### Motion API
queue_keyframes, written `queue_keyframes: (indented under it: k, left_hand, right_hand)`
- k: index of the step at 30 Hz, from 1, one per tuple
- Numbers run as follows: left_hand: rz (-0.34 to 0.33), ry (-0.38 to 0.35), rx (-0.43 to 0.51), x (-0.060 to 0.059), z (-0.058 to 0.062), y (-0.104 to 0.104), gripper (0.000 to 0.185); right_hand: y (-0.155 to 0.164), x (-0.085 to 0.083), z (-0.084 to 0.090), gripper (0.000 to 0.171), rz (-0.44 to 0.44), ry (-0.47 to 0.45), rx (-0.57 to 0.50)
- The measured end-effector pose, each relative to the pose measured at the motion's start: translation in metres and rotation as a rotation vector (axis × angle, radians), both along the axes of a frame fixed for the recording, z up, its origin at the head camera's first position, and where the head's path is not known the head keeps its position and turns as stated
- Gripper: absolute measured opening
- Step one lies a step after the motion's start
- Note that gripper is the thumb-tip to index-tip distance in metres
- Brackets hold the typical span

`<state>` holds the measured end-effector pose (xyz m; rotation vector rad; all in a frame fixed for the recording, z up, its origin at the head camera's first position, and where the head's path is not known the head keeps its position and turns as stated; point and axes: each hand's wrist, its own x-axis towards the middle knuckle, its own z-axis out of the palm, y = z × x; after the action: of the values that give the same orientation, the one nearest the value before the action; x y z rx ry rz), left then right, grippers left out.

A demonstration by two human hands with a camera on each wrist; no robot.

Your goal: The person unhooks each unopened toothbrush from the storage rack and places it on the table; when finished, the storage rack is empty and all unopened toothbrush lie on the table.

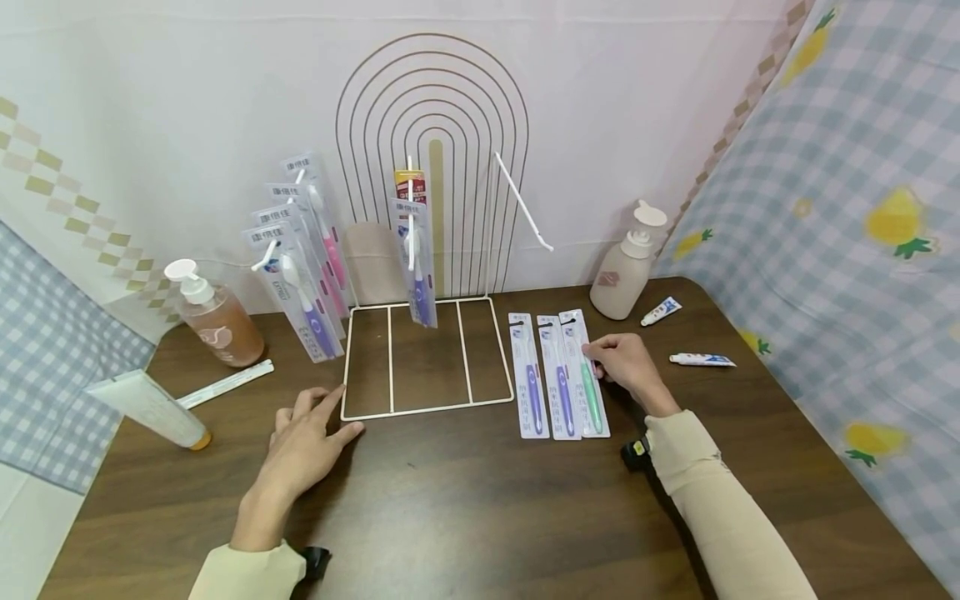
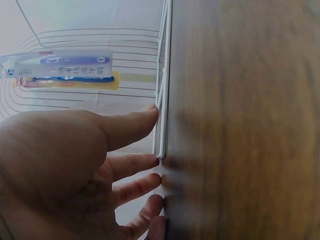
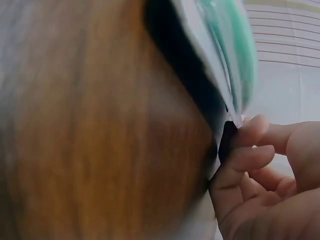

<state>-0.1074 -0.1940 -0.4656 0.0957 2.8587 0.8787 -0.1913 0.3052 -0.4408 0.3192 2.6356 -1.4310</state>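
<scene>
Right hand is at the right edge of the green toothbrush pack, fingers curled, fingertips pinching that edge and lifting it a little off the table. The pack lies just left of this hand, long axis running away from the person, rightmost of three flat packs. Right hand is far nearer to it than the left hand, which rests flat, fingers spread and relaxed, index tip touching the wire rack corner, holding nothing.
</scene>
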Motion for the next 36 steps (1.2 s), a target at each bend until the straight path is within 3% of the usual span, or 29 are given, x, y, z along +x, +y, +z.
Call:
queue_keyframes:
  k: [14, 36]
  left_hand:
    - [0.011, 0.013, -0.009, 0.000, 0.000, -0.002, 0.077]
    - [0.011, 0.008, 0.006, -0.001, 0.003, 0.000, 0.076]
  right_hand:
    - [-0.015, -0.005, 0.002, 0.028, 0.013, -0.014, 0.117]
    - [-0.020, -0.009, 0.002, 0.026, -0.025, -0.011, 0.131]
